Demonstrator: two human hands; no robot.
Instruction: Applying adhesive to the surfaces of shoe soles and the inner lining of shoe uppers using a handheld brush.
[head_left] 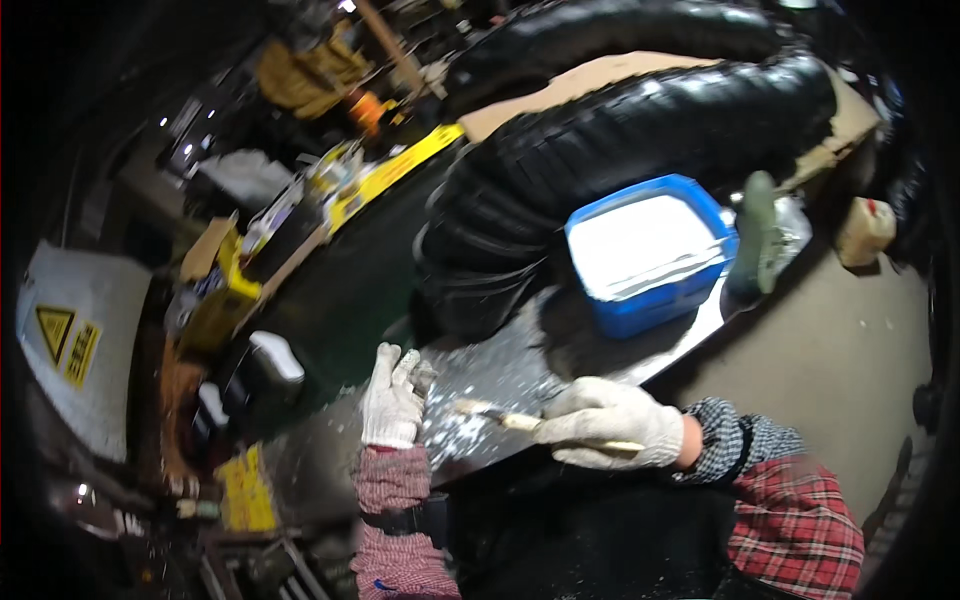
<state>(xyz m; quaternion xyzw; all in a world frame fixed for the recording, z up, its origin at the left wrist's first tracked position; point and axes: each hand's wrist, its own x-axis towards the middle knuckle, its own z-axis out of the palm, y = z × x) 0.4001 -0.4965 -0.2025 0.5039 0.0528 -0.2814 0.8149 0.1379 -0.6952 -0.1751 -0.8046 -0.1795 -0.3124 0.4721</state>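
Observation:
In my right hand (608, 422), in a knitted white work glove, a paintbrush (518, 422) is gripped by its pale handle. Its bristles point left, low over a grey metal worktop (500, 365) spattered with white. My left hand (392, 400), gloved too, is just left of the bristles. Its fingers are stretched out and somewhat apart, and I see nothing held in it. Beyond my right hand stands a blue tub (640, 318) with bright white contents. A large black ribbed rubber piece (600, 150), like a tyre, curves across behind the worktop.
Right of the tub is a dark green, boot-like thing (757, 235). A pale jerrycan (866, 232) stands on the floor (800, 350). At left are a grey panel with a yellow warning sign (85, 345), a yellow box edge (395, 178) and white bottle-like things (276, 357).

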